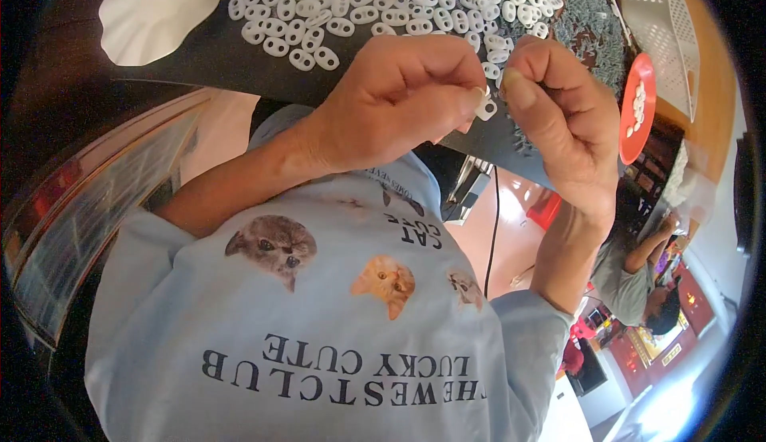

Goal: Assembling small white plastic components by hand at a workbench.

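Note:
My left hand (pixel 403 95) is closed in a pinch, thumb against the curled fingers. At its fingertips shows a small white plastic piece with round holes (pixel 489 108), partly covered by the thumb. Just to the right, my right hand (pixel 562 111) is also closed, thumb pressed to the forefinger; whatever sits in that pinch is too small and hidden to name. A narrow gap separates the two sets of fingertips. Beyond them, many loose white two-holed oval pieces (pixel 363 15) lie spread on a black tabletop (pixel 299 83).
Small grey-blue parts (pixel 590 31) are heaped at the far right. A red dish (pixel 625 143) with white bits stands beside my right hand, near a white perforated basket (pixel 650 11). A white wavy-edged dish (pixel 152 11) sits far left. Another person (pixel 638 274) is in the right background.

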A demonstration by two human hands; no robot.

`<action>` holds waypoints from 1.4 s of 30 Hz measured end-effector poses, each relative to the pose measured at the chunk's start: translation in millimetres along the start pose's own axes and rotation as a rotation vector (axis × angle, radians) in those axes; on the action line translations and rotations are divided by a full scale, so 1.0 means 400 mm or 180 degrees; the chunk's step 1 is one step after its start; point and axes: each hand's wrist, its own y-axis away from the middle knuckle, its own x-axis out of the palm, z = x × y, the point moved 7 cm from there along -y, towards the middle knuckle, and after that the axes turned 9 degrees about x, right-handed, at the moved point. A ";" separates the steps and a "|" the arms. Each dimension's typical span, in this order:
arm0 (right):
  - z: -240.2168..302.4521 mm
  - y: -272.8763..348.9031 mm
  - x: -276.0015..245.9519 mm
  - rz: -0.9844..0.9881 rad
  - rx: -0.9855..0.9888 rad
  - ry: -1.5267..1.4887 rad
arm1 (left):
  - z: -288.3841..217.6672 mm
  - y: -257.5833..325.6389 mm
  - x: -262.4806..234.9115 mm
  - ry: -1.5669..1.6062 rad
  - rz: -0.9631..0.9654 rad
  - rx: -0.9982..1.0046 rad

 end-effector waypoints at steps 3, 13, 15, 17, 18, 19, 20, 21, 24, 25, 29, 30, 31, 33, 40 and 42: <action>0.000 0.002 0.001 0.0009 -0.0020 0.0013 | -0.004 0.001 0.003 -0.0140 0.0143 0.0056; -0.009 0.010 0.013 0.0086 0.0087 0.0040 | -0.001 0.003 0.012 -0.0018 0.0119 0.0083; -0.011 0.010 0.015 0.0083 0.0050 0.0018 | 0.003 0.007 0.013 -0.0026 0.0185 -0.0047; -0.013 0.011 0.018 0.0074 0.0017 -0.0001 | 0.007 0.011 0.015 -0.0029 0.0255 -0.0176; -0.016 0.012 0.018 0.0052 0.0009 -0.0021 | 0.008 0.012 0.016 -0.0063 0.0261 -0.0249; -0.017 0.013 0.017 0.0031 0.0000 -0.0041 | 0.011 0.013 0.017 -0.0097 0.0266 -0.0321; -0.018 0.013 0.020 0.0033 -0.0002 -0.0044 | 0.014 0.015 0.018 -0.0100 0.0264 -0.0323; -0.019 0.014 0.021 0.0014 -0.0006 -0.0087 | 0.016 0.015 0.018 -0.0057 0.0227 -0.0245; -0.032 0.017 0.023 -0.0042 -0.0119 -0.0157 | 0.015 0.016 0.013 -0.0056 0.0149 -0.0163; -0.032 0.019 0.022 -0.0075 -0.0229 -0.0180 | 0.014 0.017 0.010 -0.0096 0.0104 -0.0154; -0.038 0.024 0.022 -0.0215 0.0048 -0.0511 | 0.015 0.010 0.015 -0.0041 -0.0042 -0.0203; -0.042 0.025 0.018 -0.0273 0.0086 -0.0507 | 0.016 0.009 0.013 0.0029 -0.0097 -0.0147; -0.046 0.026 0.015 -0.0331 0.0123 -0.0503 | 0.016 0.009 0.011 0.0099 -0.0153 -0.0090; -0.054 0.029 0.014 -0.0464 0.0131 -0.0566 | 0.018 0.012 0.008 0.0104 -0.0203 -0.0100; -0.053 0.028 0.020 -0.0625 0.0073 -0.0878 | 0.023 0.021 0.007 0.0257 -0.0210 -0.0171; -0.051 0.029 0.023 -0.0606 0.0086 -0.0827 | 0.020 0.023 0.009 0.0270 -0.0202 -0.0148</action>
